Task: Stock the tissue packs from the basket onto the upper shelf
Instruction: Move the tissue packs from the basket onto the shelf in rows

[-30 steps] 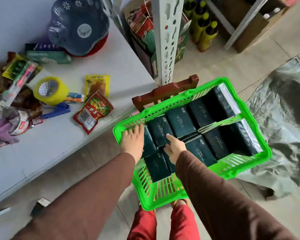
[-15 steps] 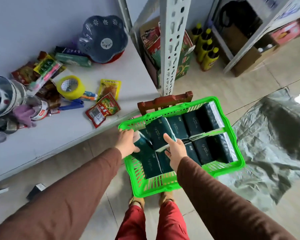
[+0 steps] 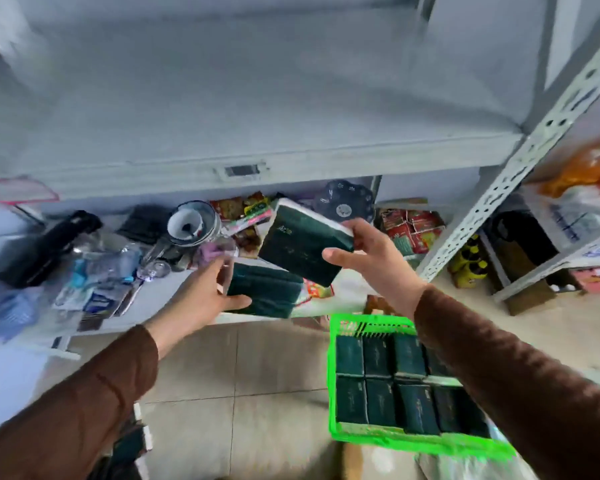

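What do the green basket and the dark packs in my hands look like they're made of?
Green basket: probably moulded plastic, going by its bright uniform colour and slotted walls. Tissue pack in the right hand: seemingly glossy plastic film over something soft, with a sheen along its edge. Pack in the left hand: looks alike, but blurred.

Two dark green, plastic-wrapped tissue packs are held aloft below the pale grey upper shelf: one tilted pack (its white end showing) and one lower pack. More packs are stood in rows in the bright green plastic basket.
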### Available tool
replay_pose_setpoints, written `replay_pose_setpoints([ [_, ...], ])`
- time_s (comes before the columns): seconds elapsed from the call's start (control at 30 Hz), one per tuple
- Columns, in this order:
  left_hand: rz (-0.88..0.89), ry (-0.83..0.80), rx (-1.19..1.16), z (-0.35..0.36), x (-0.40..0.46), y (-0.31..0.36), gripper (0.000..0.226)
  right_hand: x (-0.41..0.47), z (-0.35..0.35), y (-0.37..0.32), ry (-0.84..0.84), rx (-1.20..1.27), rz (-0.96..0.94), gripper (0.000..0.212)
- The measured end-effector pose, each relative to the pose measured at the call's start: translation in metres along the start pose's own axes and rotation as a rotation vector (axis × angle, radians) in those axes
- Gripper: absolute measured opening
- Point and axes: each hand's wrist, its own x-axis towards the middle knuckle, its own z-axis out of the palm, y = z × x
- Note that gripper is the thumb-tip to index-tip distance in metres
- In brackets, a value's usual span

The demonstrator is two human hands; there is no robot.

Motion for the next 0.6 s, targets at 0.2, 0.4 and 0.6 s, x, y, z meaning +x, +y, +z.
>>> replay_pose_setpoints([
  [0.2,0.179,0.192,-0.097,-0.164,-0.091,-0.022,0.076,0.014,0.114,-0.157,-0.121,-0.082,-0.292,0.032],
  [0.4,0.25,0.347,-0.094,-0.306,-0.145,-0.07,0.065,0.045,0.239,-0.259,-0.164,-0.08,-0.43,0.037],
  [0.6,0.202,0.489,0.064,-0.428,-0.126,-0.118,0.062,0.101,0.323,-0.322,-0.152,-0.128,-0.497,0.03],
])
